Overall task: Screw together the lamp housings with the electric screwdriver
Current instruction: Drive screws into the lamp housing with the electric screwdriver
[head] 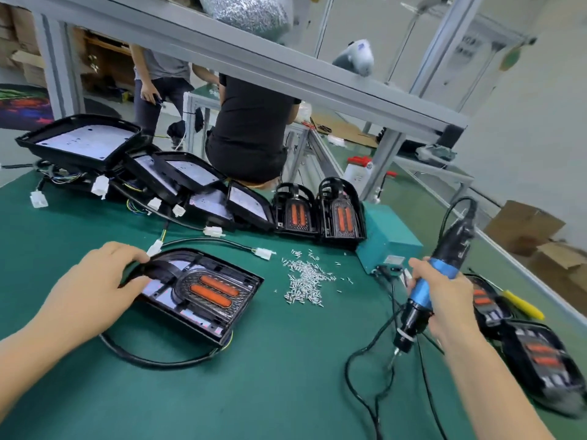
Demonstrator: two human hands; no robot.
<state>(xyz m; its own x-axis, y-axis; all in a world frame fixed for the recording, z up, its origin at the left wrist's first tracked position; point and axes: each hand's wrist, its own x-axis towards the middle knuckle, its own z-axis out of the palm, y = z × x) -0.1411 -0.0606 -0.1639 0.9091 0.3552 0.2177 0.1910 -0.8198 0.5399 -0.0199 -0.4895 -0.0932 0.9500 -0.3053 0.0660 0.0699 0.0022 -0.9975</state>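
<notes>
The tip of the electric screwdriver [422, 300] is blurred, so whether a screw sits on it cannot be told. The right hand [444, 300] is wrapped tight round its blue barrel, holding it tilted, bit down, above the green desk [270, 392] near the right edge. The left hand [95, 281] lies on the lamp housing [203, 293] in the desk's middle, fingers curled over its far left rim and covering that corner. A pile of loose screws [306, 281] lies just beside the housing. More housings [319, 208] crowd the far edge, partly overlapping, and others [540, 354] at the right edge are smeared and cut off. A teal box [389, 239] stands behind the screwdriver. A seated person [251, 131] is half hidden by the frame rail [286, 71].
</notes>
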